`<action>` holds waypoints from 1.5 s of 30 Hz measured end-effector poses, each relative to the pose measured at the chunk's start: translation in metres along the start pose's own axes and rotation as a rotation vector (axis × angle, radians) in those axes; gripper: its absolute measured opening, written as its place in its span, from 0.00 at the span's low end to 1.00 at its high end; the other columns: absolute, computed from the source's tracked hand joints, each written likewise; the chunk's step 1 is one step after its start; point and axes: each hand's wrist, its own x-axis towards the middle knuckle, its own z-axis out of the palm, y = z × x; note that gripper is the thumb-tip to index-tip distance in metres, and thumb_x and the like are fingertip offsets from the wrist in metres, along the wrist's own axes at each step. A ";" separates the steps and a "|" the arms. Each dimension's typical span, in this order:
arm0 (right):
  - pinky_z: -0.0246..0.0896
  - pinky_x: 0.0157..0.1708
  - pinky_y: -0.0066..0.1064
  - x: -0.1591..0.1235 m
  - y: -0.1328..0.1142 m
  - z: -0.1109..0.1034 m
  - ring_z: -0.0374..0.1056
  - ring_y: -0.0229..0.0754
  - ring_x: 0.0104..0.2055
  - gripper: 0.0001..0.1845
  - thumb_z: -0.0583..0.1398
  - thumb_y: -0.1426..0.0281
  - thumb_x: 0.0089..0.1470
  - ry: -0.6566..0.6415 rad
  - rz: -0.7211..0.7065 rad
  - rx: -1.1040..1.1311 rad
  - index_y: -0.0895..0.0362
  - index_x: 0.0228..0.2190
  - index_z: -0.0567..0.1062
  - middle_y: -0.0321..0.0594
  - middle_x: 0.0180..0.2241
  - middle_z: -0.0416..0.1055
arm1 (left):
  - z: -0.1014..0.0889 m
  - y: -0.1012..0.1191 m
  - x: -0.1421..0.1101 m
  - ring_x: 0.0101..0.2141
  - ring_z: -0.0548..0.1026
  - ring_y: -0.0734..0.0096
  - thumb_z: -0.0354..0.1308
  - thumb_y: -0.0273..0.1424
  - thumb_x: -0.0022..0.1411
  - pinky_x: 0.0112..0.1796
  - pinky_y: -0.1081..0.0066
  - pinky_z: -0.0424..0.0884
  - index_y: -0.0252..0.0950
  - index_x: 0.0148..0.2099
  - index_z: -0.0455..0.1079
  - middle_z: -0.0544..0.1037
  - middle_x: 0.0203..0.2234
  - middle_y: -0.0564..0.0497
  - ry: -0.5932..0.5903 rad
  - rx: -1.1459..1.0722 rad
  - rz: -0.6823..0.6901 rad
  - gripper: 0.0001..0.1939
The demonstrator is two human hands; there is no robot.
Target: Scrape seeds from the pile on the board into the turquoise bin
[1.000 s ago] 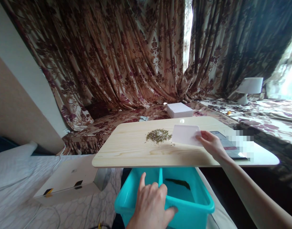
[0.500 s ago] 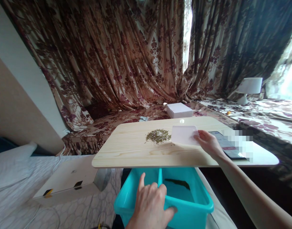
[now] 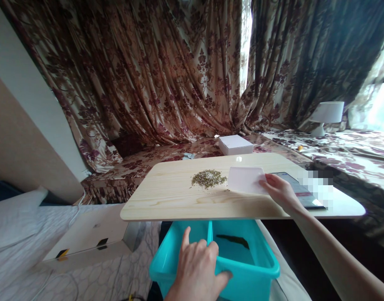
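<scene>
My right hand [image 3: 281, 191] pinches the edge of a flat, whitish, rounded-corner plastic scraper [image 3: 245, 179], tilted over the tabletop. Just left of its edge lies a loose pile of green and whitish seed-like bits [image 3: 208, 179] on the pale wooden table [image 3: 166, 205]. My left hand [image 3: 198, 263] is curled over the near rim of a teal divided bin [image 3: 251, 271], index finger pointing forward and thumb on the outside. The bin sits below the table's front edge. A dark strip [image 3: 233, 240] shows in its right compartment; my left hand hides part of the left one.
A tablet [image 3: 300, 190], partly pixelated, lies on the table's right side. Behind the table sits a white box [image 3: 235, 144] on a patterned ledge, with a lamp [image 3: 331, 113] farther right. A long white carton [image 3: 88, 234] rests on the bed at left.
My right hand and the scraper have shifted slightly right, leaving a few bits of the pile's right edge uncovered. My left hand stays on the bin.
</scene>
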 end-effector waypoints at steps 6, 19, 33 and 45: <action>0.68 0.35 0.36 -0.002 -0.003 0.000 0.73 0.46 0.34 0.11 0.62 0.65 0.39 0.027 0.015 0.017 0.53 0.30 0.74 0.40 0.30 0.77 | 0.000 -0.003 -0.001 0.31 0.72 0.66 0.57 0.39 0.50 0.54 0.52 0.49 0.40 0.30 0.70 0.73 0.24 0.54 0.026 -0.011 0.024 0.09; 0.66 0.33 0.33 -0.011 -0.009 0.006 0.72 0.44 0.31 0.13 0.63 0.64 0.38 0.006 0.063 0.005 0.56 0.30 0.75 0.40 0.28 0.76 | -0.003 -0.002 -0.003 0.33 0.73 0.66 0.59 0.37 0.48 0.55 0.52 0.48 0.40 0.31 0.70 0.74 0.25 0.54 0.026 -0.064 0.005 0.07; 0.66 0.29 0.32 -0.055 -0.042 -0.007 0.71 0.48 0.33 0.24 0.64 0.53 0.36 -0.407 0.140 -0.027 0.57 0.33 0.75 0.44 0.33 0.76 | 0.000 -0.007 -0.002 0.32 0.73 0.65 0.59 0.38 0.47 0.55 0.49 0.46 0.40 0.32 0.70 0.75 0.26 0.54 0.026 -0.065 -0.013 0.09; 0.68 0.31 0.34 0.004 -0.003 0.003 0.73 0.47 0.32 0.12 0.62 0.66 0.39 0.112 -0.004 -0.085 0.56 0.30 0.75 0.44 0.29 0.77 | 0.000 -0.008 -0.002 0.31 0.73 0.66 0.58 0.36 0.47 0.55 0.52 0.46 0.39 0.30 0.70 0.74 0.24 0.53 0.021 -0.032 -0.040 0.07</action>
